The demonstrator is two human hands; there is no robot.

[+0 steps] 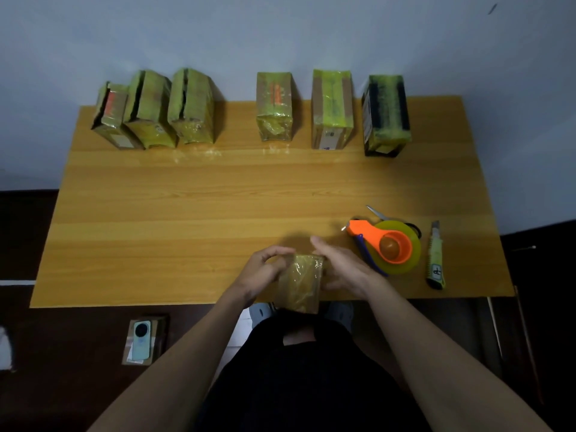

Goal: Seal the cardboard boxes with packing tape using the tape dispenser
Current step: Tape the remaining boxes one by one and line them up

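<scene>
A small tape-covered cardboard box [301, 283] sits at the table's near edge, between my hands. My left hand [263, 271] curls its fingers round the box's left side. My right hand [339, 266] holds the right side with fingers stretched over the far end. The orange tape dispenser [385, 244] with its yellowish tape roll lies on the table just right of my right hand, apart from it. Three boxes with open top slits [149, 110] stand at the far left. Three taped boxes [332, 109] stand at the far right.
A green utility knife [436, 257] lies right of the dispenser. Scissors [381, 215] lie partly hidden behind the dispenser. The wooden table [202, 207] meets a wall at the back. On the floor to the left rests a phone [141, 339] on cardboard.
</scene>
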